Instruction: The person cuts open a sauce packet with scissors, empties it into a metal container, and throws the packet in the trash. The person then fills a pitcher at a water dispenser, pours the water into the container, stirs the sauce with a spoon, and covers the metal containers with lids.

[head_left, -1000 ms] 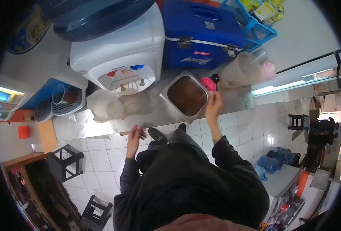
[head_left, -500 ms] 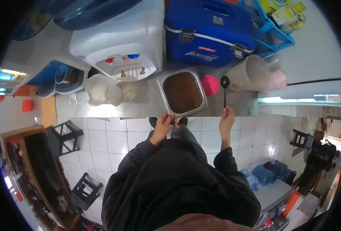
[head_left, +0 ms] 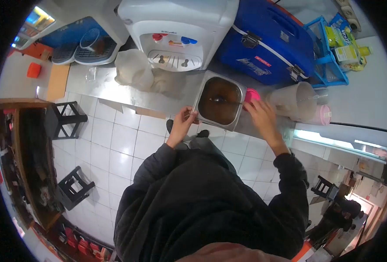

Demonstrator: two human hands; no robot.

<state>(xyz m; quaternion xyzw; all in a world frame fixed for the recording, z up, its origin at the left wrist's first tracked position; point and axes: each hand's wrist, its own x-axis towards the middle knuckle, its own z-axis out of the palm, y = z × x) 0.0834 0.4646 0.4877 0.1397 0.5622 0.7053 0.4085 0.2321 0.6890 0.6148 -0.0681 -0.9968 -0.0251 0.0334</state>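
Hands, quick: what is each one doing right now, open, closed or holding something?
Left hand: closed, holding the edge of the metal pan.
Right hand: closed, holding the spoon by its handle.

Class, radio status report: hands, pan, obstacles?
Left hand gripping metal pan. Right hand holding spoon, head in brown liquid. Pink item beside pan, partly hidden by hand.

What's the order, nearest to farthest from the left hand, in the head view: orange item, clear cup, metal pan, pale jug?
1. Metal pan: right at the left hand, near-left corner.
2. Pale jug: leftward on the counter.
3. Clear cup: left of the jug.
4. Orange item: far left.
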